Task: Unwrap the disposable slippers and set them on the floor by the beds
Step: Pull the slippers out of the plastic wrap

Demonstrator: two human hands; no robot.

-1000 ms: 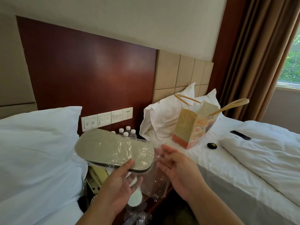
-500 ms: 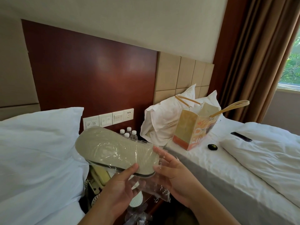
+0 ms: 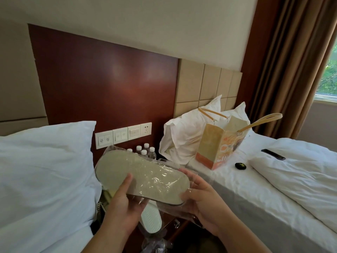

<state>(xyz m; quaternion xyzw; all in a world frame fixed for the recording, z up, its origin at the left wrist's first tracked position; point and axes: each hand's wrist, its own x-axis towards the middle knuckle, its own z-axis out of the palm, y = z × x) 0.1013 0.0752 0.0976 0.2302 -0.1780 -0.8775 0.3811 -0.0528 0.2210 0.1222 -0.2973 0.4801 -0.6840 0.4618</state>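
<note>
Right now both hands hold the wrapped slippers in the air between the two beds. The left hand pinches them at 7 o'clock, the right hand curls around the end at 4 o'clock. Slippery plastic wrap could slide, so the slippers might drop.

On your right, the bed carries a paper bag standing upright, a small black disc just beside it, a phone, a folded duvet and pillows. On your left, a second bed holds one pillow.
</note>
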